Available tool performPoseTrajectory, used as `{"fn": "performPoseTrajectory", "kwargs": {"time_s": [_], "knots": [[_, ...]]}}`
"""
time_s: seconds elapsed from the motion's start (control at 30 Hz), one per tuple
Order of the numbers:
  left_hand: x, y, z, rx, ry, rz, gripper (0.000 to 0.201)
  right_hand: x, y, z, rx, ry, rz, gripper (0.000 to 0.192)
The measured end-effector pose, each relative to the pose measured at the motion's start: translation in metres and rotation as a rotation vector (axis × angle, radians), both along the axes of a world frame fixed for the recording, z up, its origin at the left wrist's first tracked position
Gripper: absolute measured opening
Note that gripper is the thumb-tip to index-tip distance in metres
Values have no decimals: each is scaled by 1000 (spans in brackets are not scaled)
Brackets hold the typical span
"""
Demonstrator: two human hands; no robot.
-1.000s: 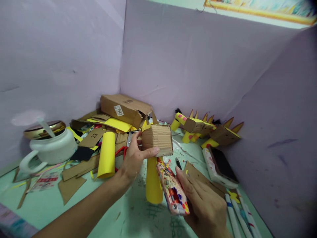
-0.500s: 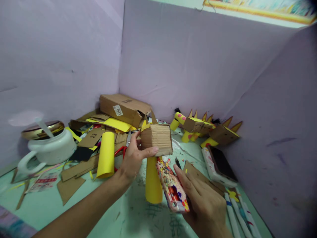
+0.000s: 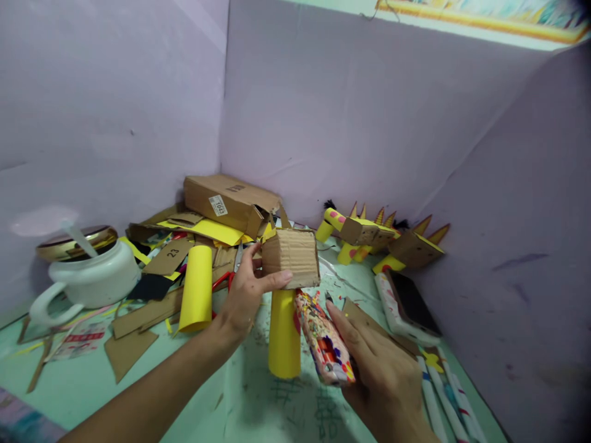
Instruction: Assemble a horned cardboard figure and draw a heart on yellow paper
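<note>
the small brown corrugated cardboard block [image 3: 292, 266] sits on top of the upright yellow paper tube [image 3: 284, 335], which stands on the pale green table [image 3: 115, 400]. taking the tube as landmark: the block is right above it, touching its top end. the left hand [image 3: 244, 294] is just left of the tube, up at block height; thumb lies along the block's front lower edge, fingers go round the block's left/back side, so the hand is partly closed w/ a pinch-like hold on the block. the right hand [image 3: 381, 375] is to the right of the tube & nearer the camera, fingers curled round a multicoloured patterned flat case [image 3: 325, 344], index finger stretched along its upper side. the case is tilted, its far end just beside the tube's upper part under the block; can't tell if it touches.

further left of the tube lies a second yellow paper roll [image 3: 197, 287] on its side, w/ red-handled scissors [image 3: 225, 280] between it & the left hand. behind, a brown cardboard shipping box w/ white label [image 3: 231, 203] rests on cardboard scraps. far left of the tube: a white mug w/ gold lid [image 3: 85, 274]. right of the tube: a phone w/ dark screen [image 3: 409, 307], white marker pens [image 3: 443, 400] near the right hand, and behind them cardboard-and-yellow spiked figures [image 3: 383, 237] against the lilac wall.
</note>
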State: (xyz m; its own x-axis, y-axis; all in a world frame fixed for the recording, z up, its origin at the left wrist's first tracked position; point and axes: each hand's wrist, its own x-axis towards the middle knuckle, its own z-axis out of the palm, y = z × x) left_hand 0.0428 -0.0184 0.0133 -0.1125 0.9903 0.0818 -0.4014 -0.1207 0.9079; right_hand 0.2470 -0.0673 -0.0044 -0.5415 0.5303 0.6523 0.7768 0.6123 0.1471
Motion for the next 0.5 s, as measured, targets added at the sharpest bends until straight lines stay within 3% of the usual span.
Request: {"fn": "performPoseTrajectory", "kwargs": {"time_s": [0.27,0.37,0.5], "knots": [[0,2,5,-52,-24,20,62,9,1,-7,-86,117,14,57],[-3,4,5,-62,-43,32,59,12,4,-16,-229,428,2,45],[-6,8,3,-50,-47,40,60,18,24,-25,-539,1080,-63,37]]}}
